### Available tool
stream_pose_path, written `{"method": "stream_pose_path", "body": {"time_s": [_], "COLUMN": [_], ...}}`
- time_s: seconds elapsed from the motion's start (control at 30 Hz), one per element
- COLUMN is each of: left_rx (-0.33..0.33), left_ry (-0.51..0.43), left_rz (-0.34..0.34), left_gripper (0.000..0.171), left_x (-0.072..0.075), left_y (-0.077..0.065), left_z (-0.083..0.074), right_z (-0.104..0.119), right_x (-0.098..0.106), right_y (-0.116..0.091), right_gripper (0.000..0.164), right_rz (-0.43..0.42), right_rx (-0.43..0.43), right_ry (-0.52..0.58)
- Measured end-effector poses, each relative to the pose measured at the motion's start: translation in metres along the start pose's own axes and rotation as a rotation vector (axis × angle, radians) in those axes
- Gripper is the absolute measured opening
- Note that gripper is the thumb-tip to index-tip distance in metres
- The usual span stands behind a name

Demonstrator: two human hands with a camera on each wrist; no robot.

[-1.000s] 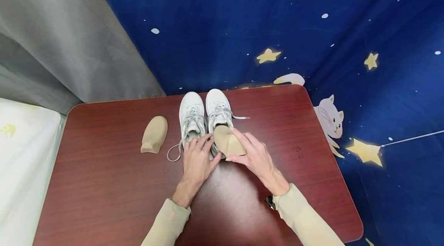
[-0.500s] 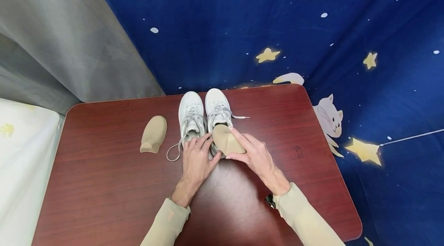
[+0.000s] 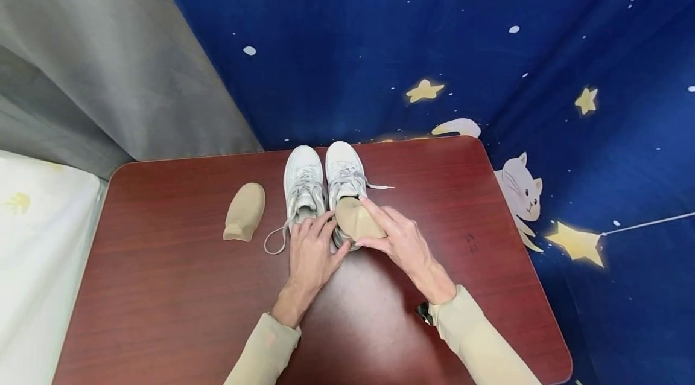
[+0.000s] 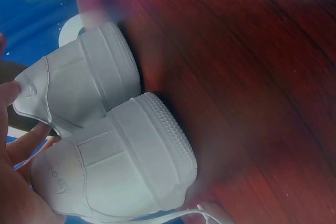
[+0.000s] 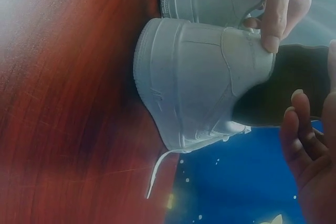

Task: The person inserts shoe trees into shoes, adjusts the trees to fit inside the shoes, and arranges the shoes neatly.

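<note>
Two white sneakers stand side by side, toes toward the curtain. My left hand pinches the heel of the right sneaker, its thumb on the heel tab in the right wrist view. The left sneaker is beside that hand's fingers. In my right hand is a beige, rounded shoe insert, held by its wide end, with the other end in the right sneaker's opening. It looks dark against the light in the right wrist view. A matching beige insert lies left of the sneakers.
The sneakers are on a dark red wooden table, near its back edge. Loose laces trail from both shoes. A blue star-patterned curtain and a grey curtain hang behind; a white cloth-covered surface is at the left.
The insert in my right hand has tipped slightly forward over the shoe opening. Both hands keep almost the same places; the head view has shifted a little.
</note>
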State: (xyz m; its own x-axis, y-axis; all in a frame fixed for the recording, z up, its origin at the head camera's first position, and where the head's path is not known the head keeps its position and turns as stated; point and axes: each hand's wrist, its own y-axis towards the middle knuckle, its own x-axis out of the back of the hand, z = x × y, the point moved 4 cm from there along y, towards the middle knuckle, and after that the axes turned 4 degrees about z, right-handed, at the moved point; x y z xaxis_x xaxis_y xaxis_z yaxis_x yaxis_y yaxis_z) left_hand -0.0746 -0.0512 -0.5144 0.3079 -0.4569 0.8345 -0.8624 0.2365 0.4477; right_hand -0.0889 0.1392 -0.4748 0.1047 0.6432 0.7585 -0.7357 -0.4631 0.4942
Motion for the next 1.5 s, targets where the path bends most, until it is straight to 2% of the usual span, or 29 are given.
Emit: {"method": "stream_pose_path", "body": {"time_s": [0.63,0.83,1.1,1.5], "left_rx": [0.011,0.013,0.026,0.028], "left_ry": [-0.019,-0.032,-0.033,-0.049], "left_rz": [-0.001,-0.009,0.000,-0.009], "left_gripper": [0.047,0.039,0.038,0.036], "left_x": [0.000,0.000,-0.001,0.000], "left_y": [0.000,0.000,-0.001,0.000], "left_z": [0.002,0.001,0.002,0.001], "right_z": [-0.002,-0.002,-0.001,0.000], "right_x": [-0.005,-0.009,-0.014,-0.008], "right_y": [0.002,0.004,0.005,0.001], "right_gripper": [0.076,0.076,0.075,0.071], "right_rz": [0.053,0.045,0.038,0.081], "right_rx": [-0.055,-0.067,-0.085,-0.095], "right_ry": [0.021,-0.011,-0.015,0.024]}}
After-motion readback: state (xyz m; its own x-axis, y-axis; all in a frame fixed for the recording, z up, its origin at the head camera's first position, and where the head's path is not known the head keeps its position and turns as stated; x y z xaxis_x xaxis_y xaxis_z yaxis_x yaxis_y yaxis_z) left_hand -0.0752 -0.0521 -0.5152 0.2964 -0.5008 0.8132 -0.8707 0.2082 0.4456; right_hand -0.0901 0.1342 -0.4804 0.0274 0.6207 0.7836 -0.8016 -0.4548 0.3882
